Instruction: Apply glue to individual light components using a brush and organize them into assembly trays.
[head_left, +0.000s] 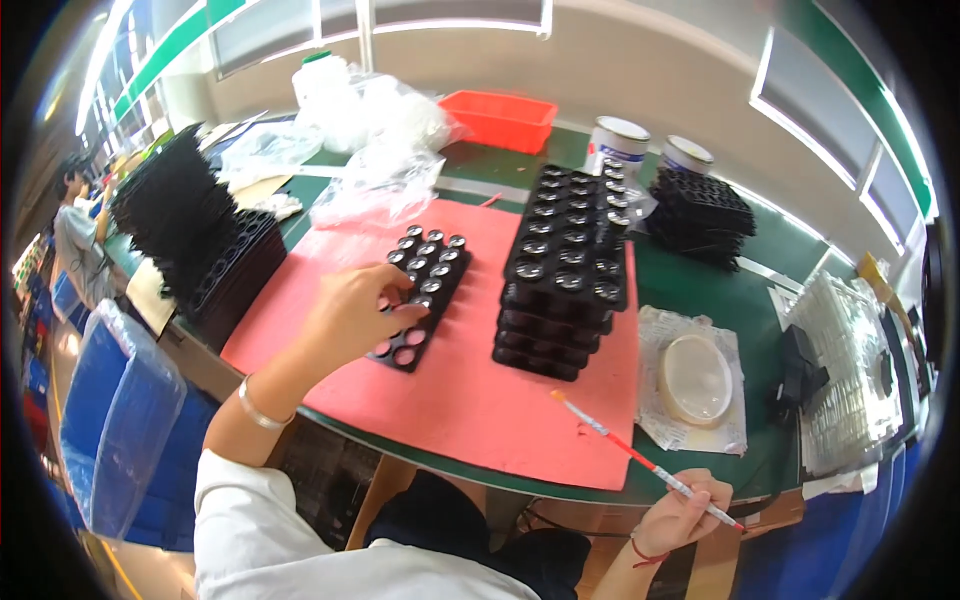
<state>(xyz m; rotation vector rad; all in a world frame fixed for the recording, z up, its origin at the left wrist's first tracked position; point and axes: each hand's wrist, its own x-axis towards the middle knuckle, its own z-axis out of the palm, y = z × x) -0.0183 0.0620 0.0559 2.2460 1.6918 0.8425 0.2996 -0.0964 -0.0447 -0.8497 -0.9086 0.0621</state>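
My left hand (352, 308) is over a black tray (453, 283) on a pink mat (480, 400). Its fingers are curled in a pinch, and whatever is between the tips is hidden. Small shiny round pieces (434, 236) fill the tray's far holes; pink shows through the near ones. Near the table's front edge, my right hand (685, 512) grips a thin paintbrush (640, 458) with a red and white handle, bristles pointing up and left. A stack of black trays (545, 345) stands right of the mat's middle, shiny round pieces filling the top one.
A round cream dish (697, 380) lies on paper at right. Behind are two cans (620, 140), black trays (702, 215), a red-orange bin (500, 122) and plastic bags (375, 120). More black trays (175, 225) stand left. A person (80, 235) works far left.
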